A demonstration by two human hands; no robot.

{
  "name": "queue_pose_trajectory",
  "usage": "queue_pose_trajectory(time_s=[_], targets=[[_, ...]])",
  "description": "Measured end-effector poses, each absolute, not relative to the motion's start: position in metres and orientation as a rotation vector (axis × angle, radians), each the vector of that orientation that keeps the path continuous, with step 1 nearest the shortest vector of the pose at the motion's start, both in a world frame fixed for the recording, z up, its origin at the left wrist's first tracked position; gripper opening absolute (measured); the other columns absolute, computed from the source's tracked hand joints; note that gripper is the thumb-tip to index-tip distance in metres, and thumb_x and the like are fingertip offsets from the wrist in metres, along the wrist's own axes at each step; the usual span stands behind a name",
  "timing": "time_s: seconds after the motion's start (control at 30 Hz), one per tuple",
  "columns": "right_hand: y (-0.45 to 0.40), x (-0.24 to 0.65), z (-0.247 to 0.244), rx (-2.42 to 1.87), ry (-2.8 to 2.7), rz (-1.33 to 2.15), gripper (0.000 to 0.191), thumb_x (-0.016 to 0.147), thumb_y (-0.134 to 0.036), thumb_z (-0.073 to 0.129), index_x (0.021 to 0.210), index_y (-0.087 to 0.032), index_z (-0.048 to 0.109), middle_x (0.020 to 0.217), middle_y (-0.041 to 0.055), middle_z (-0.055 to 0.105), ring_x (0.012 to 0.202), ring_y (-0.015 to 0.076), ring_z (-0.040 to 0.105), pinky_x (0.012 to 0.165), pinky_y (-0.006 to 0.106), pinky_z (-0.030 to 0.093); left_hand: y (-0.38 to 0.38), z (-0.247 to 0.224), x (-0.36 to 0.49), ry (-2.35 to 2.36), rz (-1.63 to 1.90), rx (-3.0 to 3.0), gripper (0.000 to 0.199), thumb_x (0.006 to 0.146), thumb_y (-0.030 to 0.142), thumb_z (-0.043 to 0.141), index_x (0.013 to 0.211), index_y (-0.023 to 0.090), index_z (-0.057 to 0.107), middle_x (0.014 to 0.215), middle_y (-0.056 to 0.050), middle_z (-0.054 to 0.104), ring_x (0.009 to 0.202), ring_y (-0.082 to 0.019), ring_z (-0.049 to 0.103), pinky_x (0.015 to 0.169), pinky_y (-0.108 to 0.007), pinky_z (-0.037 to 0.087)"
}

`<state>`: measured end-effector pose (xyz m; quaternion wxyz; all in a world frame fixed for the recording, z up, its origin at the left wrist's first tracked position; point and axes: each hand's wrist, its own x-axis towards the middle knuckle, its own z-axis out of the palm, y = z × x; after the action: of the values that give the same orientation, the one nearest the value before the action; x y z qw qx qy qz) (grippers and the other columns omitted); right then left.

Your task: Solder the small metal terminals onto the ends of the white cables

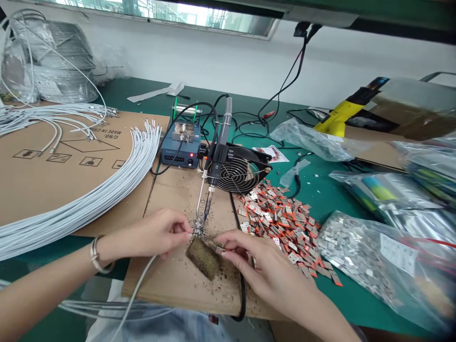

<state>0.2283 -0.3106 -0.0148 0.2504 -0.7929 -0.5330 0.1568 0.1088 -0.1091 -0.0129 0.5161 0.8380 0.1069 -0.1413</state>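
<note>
My left grip (160, 235) is closed on a thin, pale-grey cable (139, 281); my right grip (261, 261) pinches a small silvery metal connector (220, 249) beside a brown rectangular sponge (203, 259).

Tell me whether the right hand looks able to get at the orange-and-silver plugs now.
Probably yes: the right hand is beside the plugs, with nothing seen standing between them, though it seems to be pinching a small metal piece.

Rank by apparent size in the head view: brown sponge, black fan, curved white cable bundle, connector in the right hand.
1. Curved white cable bundle
2. Black fan
3. Brown sponge
4. Connector
Apparent only: the sponge lies nearer the camera than the fan.
</note>
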Motion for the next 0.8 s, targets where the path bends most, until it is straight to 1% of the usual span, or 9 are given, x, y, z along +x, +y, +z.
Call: queue_pose_trajectory(time_s=[0.07,0.13,0.27,0.33,0.47,0.57,0.67,0.73,0.8], targets=[[-0.310,0.230,-0.017,-2.121,-1.494,0.421,0.024,0.089,-0.024,0.045,0.110,-0.025,0.056,0.096,0.0012,0.064,0.087,0.0173,0.060,0.073,0.031,0.046,-0.101,-0.018,0.120,0.266,-0.427,1.870,0.022,0.084,0.033,0.044,0.084,0.012,0.053,0.054,0.002,0.049,0.042,-0.007,0.048,0.040,-0.015,0.037],[-0.311,0.233,-0.018,-2.090,-1.537,0.430,0.026,0.089,-0.024,0.044,0.112,-0.027,0.057,0.101,0.0008,0.064,0.090,0.0175,0.059,0.076,0.031,0.045,-0.096,-0.020,0.127,0.234,-0.449,1.761,0.021,0.083,0.032,0.047,0.081,0.011,0.051,0.058,0.002,0.047,0.045,-0.007,0.048,0.041,-0.015,0.040],[-0.309,0.235,-0.015,-2.092,-1.469,0.616,0.013,0.086,-0.022,0.047,0.095,-0.022,0.057,0.077,-0.0011,0.063,0.067,0.0132,0.059,0.061,0.026,0.045,-0.095,-0.018,0.133,0.206,-0.470,1.644,0.020,0.081,0.029,0.051,0.078,0.009,0.053,0.068,0.000,0.048,0.052,-0.006,0.050,0.044,-0.015,0.045],[-0.305,0.236,-0.014,-2.064,-1.388,0.713,0.010,0.084,-0.021,0.049,0.093,-0.021,0.054,0.069,-0.0027,0.061,0.060,0.0113,0.056,0.055,0.024,0.043,-0.097,-0.019,0.134,0.214,-0.466,1.626,0.020,0.081,0.028,0.052,0.079,0.008,0.054,0.069,-0.001,0.051,0.053,-0.006,0.050,0.045,-0.015,0.046],[-0.296,0.239,-0.017,-1.979,-1.259,0.824,0.015,0.084,-0.023,0.051,0.098,-0.022,0.057,0.075,-0.0014,0.064,0.065,0.0119,0.057,0.056,0.023,0.043,-0.098,-0.026,0.133,0.268,-0.427,1.563,0.021,0.078,0.026,0.056,0.086,0.007,0.056,0.067,0.000,0.053,0.049,-0.005,0.050,0.043,-0.015,0.046],[-0.290,0.245,-0.020,-1.904,-1.247,0.843,0.010,0.083,-0.022,0.052,0.083,-0.018,0.062,0.077,0.0019,0.061,0.066,0.0121,0.055,0.058,0.024,0.042,-0.098,-0.029,0.132,0.298,-0.414,1.520,0.022,0.076,0.026,0.058,0.087,0.007,0.057,0.066,0.000,0.054,0.048,-0.005,0.051,0.043,-0.016,0.046],[-0.284,0.248,-0.024,-1.839,-1.163,0.818,0.010,0.080,-0.020,0.054,0.077,-0.015,0.062,0.073,0.0028,0.057,0.063,0.0108,0.051,0.054,0.023,0.040,-0.098,-0.029,0.131,0.277,-0.398,1.508,0.022,0.076,0.027,0.058,0.084,0.007,0.058,0.066,0.000,0.054,0.048,-0.005,0.050,0.043,-0.015,0.045],[-0.279,0.246,-0.028,-1.748,-0.970,0.913,0.009,0.079,-0.021,0.055,0.075,-0.013,0.058,0.066,0.0010,0.054,0.055,0.0081,0.048,0.049,0.020,0.039,-0.099,-0.028,0.131,0.275,-0.394,1.505,0.022,0.077,0.027,0.057,0.087,0.007,0.057,0.066,0.000,0.053,0.048,-0.005,0.050,0.043,-0.015,0.045],[-0.273,0.243,-0.033,-1.619,-0.722,1.065,0.015,0.077,-0.026,0.059,0.075,-0.012,0.053,0.064,0.0000,0.055,0.049,0.0058,0.049,0.045,0.017,0.041,-0.101,-0.027,0.131,0.297,-0.395,1.502,0.024,0.078,0.027,0.057,0.090,0.007,0.057,0.065,0.001,0.053,0.047,-0.005,0.050,0.043,-0.015,0.045]])
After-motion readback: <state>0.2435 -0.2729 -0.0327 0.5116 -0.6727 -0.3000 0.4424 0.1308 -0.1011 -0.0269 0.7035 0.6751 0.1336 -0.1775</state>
